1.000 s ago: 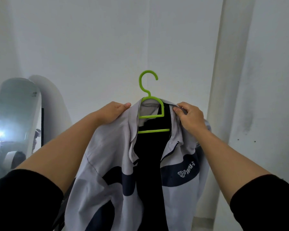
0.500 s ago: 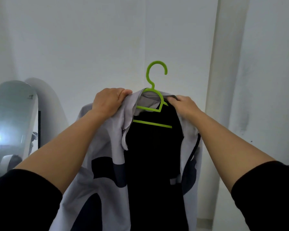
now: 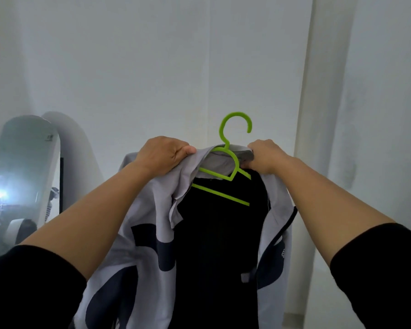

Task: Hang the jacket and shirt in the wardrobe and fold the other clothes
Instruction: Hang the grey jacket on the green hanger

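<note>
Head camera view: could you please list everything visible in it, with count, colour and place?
jacket: one, pale grey with dark navy patches and black lining, centre, held up in the air by its shoulders
hanger: one, bright green, inside the jacket's collar, hook free above it
mirror: one, rounded top, standing at the far left against the wall
wall: white, behind everything
left hand: one, grips the jacket's left shoulder
right hand: one, grips the collar beside the hanger's neck
sleeves: two, black, pushed up the forearms, bottom corners
</note>
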Demonstrator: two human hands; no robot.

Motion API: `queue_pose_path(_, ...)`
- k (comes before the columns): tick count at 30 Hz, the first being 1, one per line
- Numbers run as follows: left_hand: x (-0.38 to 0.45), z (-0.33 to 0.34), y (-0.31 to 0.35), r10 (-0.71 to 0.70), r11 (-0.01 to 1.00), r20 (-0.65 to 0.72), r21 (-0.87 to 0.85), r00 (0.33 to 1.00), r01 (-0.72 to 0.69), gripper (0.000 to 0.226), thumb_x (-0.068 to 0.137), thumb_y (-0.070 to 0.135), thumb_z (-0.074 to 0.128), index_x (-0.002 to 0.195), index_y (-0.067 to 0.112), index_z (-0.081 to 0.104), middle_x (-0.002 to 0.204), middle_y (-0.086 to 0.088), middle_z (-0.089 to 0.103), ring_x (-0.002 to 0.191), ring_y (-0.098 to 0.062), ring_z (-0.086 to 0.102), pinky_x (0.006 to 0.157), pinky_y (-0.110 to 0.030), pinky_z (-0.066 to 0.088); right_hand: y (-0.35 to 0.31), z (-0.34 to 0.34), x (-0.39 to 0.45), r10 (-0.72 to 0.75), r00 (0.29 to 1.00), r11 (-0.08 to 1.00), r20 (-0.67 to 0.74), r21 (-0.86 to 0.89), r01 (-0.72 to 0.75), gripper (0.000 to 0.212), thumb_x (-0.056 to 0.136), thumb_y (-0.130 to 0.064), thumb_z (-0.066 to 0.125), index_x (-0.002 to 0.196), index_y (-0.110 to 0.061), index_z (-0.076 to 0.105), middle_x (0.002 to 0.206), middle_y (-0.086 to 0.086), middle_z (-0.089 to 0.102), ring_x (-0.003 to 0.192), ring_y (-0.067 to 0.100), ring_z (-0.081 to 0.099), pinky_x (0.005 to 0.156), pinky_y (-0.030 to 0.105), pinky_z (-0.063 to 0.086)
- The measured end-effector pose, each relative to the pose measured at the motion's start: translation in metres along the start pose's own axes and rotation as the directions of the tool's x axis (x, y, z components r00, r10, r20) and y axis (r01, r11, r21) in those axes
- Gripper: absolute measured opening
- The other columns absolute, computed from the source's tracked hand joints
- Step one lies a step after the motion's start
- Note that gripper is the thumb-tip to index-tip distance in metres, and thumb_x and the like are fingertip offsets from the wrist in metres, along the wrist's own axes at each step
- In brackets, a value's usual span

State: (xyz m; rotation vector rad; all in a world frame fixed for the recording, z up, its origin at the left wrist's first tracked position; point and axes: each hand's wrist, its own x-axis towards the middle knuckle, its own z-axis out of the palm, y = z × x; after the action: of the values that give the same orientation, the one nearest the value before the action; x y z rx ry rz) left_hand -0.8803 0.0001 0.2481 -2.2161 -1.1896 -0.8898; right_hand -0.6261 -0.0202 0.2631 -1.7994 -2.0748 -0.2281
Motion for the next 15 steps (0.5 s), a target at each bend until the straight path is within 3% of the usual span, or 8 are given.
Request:
queue_pose_path(4, 0.002, 0.0, 0.004, -0.037, 0.999, 0.014, -0.004, 0.999, 0.037, 0.056, 0.079, 0.073, 0.008, 0.056, 0.028, 0.032, 0.062, 0.004, 0.049, 0.068, -0.023, 0.047, 0.06, -0.029, 0.028, -0.002, 0.014, -0.005, 0.131, 0.974, 0.975, -0.183, -0.153, -0.16, 0.022, 0.087, -0.008, 0.052, 0.109, -0.007, 0.055, 0.111, 0.015, 0.058, 0.101, 0.032, 0.057, 0.068, 0.03, 0.038)
queue_pose_path(9, 0.01, 0.002, 0.003, -0.16, 0.985, 0.002, 0.067, 0.987, 0.159, 0.052, 0.092, 0.056, 0.032, 0.077, 0.015, 0.06, 0.087, -0.004, 0.067, 0.088, -0.026, 0.059, 0.064, -0.03, 0.033, 0.008, 0.021, -0.014, 0.298, 0.925, 0.92, -0.234, -0.188, -0.344, 0.027, 0.086, -0.003, 0.05, 0.112, -0.009, 0.049, 0.099, 0.009, 0.057, 0.089, 0.026, 0.054, 0.061, 0.03, 0.036)
queue_pose_path(12, 0.011, 0.006, 0.003, -0.234, 0.97, -0.016, 0.06, 0.972, 0.235, 0.051, 0.094, 0.056, 0.034, 0.079, 0.015, 0.061, 0.091, -0.005, 0.067, 0.091, -0.026, 0.058, 0.064, -0.031, 0.031, 0.016, 0.03, -0.019, 0.364, 0.89, 0.902, -0.272, -0.133, -0.41, 0.028, 0.085, -0.001, 0.049, 0.112, -0.008, 0.048, 0.082, 0.005, 0.05, 0.077, 0.023, 0.048, 0.051, 0.028, 0.03)
queue_pose_path(15, 0.018, 0.013, 0.012, -0.348, 0.936, -0.018, 0.055, 0.937, 0.349, 0.05, 0.096, 0.055, 0.03, 0.077, 0.016, 0.056, 0.095, -0.009, 0.066, 0.093, -0.03, 0.057, 0.066, -0.033, 0.033, 0.004, 0.034, -0.015, 0.382, 0.887, 0.924, -0.262, 0.089, -0.372, 0.03, 0.087, -0.007, 0.052, 0.116, -0.005, 0.047, 0.108, 0.014, 0.059, 0.098, 0.032, 0.057, 0.067, 0.032, 0.041)
